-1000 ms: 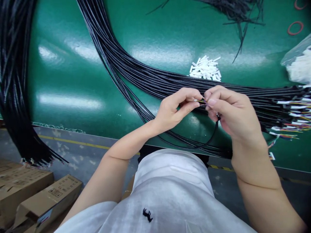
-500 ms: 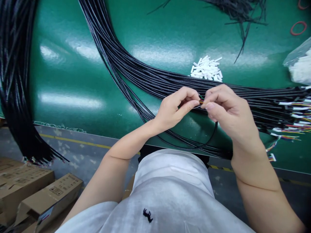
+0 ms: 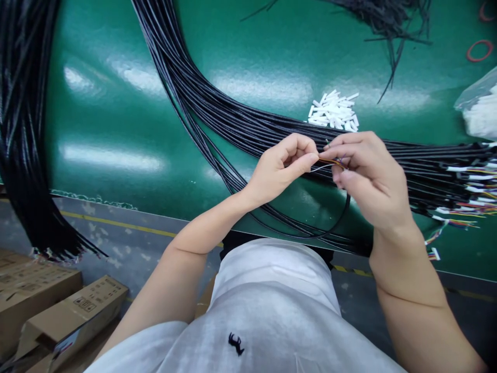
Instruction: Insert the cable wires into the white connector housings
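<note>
My left hand point(image 3: 285, 165) is closed, with thumb and forefinger pinching the tips of several thin coloured wires point(image 3: 328, 162), orange, white and others. Those wires stretch across to my right hand point(image 3: 370, 176), whose bent fingers are closed about their other end. A black cable point(image 3: 347, 204) curves up from the table's front edge into the right hand; where it meets the wires is hidden by the fingers. Both hands are above a thick bundle of black cables point(image 3: 233, 116). Behind them, on the green table, lies a pile of small white tubes point(image 3: 334, 110).
Cable ends with white sleeves and coloured wires point(image 3: 481, 189) lie at the right. A plastic bag of white pieces point(image 3: 481, 111), a red ring point(image 3: 479, 51) and black strips point(image 3: 388, 20) are farther back. More black cables point(image 3: 25, 129) hang over the left edge, above cardboard boxes point(image 3: 73, 316).
My right hand has moved slightly right and its fingers have loosened a little. A longer stretch of the coloured wires now shows between the hands.
</note>
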Demonstrator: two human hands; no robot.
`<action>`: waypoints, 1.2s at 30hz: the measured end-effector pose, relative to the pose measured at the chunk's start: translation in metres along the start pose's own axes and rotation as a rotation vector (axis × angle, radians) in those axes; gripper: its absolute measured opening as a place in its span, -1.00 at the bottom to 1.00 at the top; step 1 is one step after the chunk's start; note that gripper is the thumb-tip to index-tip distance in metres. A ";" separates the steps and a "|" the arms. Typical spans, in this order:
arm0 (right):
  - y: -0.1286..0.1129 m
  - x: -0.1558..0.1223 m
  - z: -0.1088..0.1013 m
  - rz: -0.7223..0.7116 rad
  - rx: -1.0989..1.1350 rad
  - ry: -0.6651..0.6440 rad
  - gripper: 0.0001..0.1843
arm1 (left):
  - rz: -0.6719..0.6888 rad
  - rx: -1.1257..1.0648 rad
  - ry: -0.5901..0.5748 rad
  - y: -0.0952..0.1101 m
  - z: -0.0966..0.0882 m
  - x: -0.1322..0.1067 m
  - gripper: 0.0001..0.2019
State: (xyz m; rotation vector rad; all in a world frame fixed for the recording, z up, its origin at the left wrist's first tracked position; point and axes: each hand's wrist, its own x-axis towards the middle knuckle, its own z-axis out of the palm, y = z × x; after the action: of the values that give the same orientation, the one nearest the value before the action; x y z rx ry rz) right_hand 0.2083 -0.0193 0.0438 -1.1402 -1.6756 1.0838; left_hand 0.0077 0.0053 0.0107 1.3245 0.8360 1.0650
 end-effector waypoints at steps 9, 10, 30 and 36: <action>0.002 0.003 0.008 -0.102 -0.195 0.230 -0.93 | 0.030 0.023 -0.043 -0.006 0.004 -0.005 -0.65; 0.002 0.003 0.008 -0.104 -0.198 0.232 -0.94 | 0.026 0.006 -0.047 -0.006 0.004 -0.005 -0.65; 0.002 0.001 0.002 -0.315 -0.463 0.049 -0.79 | 0.104 -0.029 -0.049 -0.004 0.005 -0.008 -0.80; 0.004 0.001 0.005 -0.333 -0.490 0.048 -0.80 | 0.331 0.151 -0.046 -0.009 0.003 -0.007 -0.93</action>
State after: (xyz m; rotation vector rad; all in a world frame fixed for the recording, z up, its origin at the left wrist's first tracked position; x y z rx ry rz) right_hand 0.2044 -0.0183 0.0392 -1.1102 -2.0655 0.4442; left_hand 0.0093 -0.0012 0.0012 1.6488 0.6868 1.2407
